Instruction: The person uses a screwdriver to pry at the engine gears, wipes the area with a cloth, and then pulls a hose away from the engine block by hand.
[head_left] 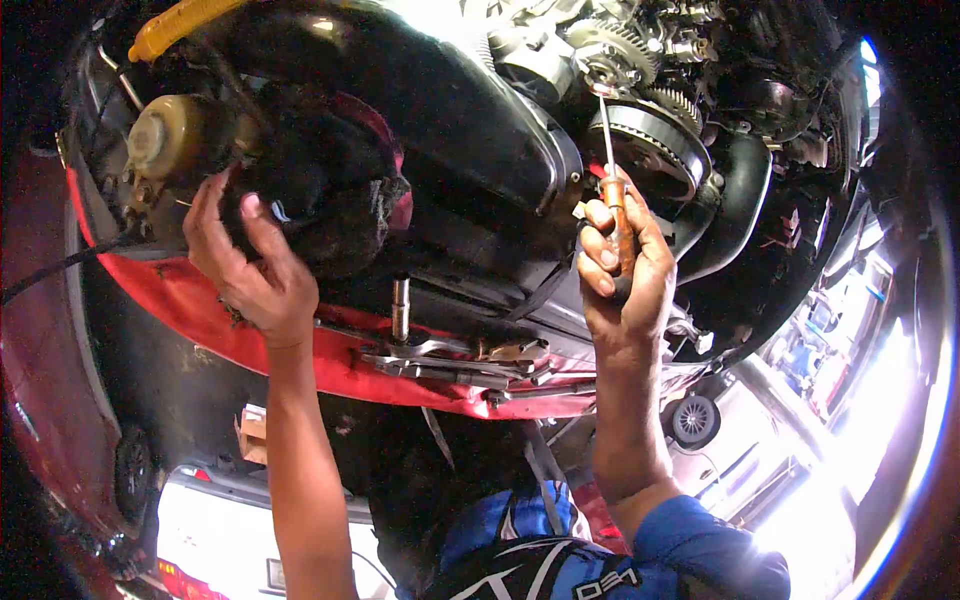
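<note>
My right hand (pixel 630 255) is closed round the worn orange-brown handle of a screwdriver (pixel 618 215). Its thin metal shaft points up, with the tip right by the toothed gears (pixel 612 48) of an opened engine. Just behind the shaft sits a round toothed pulley (pixel 655 140). On the left side, my left hand (pixel 250 255) has its fingers curved and spread apart, holding nothing that shows. Its fingertips are near a yellowed reservoir with a cap (pixel 150 138) and a dark recess in the engine bay.
Wrenches and other tools (pixel 450 362) lie along the red front edge (pixel 340 365) of the car, where a socket (pixel 401 310) stands upright. A black hose (pixel 735 205) curves right of the pulley. A yellow tube (pixel 185 25) is at upper left. Other cars stand behind.
</note>
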